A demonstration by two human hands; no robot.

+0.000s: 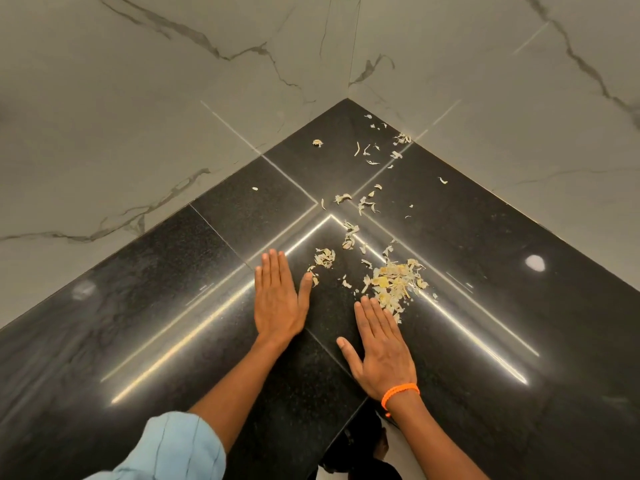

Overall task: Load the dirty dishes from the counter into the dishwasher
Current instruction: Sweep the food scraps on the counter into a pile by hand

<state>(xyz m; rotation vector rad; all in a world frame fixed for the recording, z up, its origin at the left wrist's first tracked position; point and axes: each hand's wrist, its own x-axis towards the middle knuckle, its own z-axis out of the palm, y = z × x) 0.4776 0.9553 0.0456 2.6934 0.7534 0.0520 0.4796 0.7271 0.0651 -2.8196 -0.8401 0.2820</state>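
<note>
A black polished stone counter [138, 323] fills an inside corner. Pale yellowish peel scraps lie scattered across it, with the thickest pile [398, 282] just beyond my right hand. My left hand [277, 303] lies flat on the counter with straight fingers and the thumb spread toward a small clump of scraps [323, 258]. My right hand [379, 348] also lies flat, fingers straight, its fingertips touching the near edge of the pile. No dishes and no dishwasher are in view.
White marble-patterned wall tiles [173, 98] rise behind the counter on both sides and meet at the corner [348, 95]. More loose scraps [370, 154] lie near the back corner. The counter's front edge and a strip of floor [398, 455] show at the bottom.
</note>
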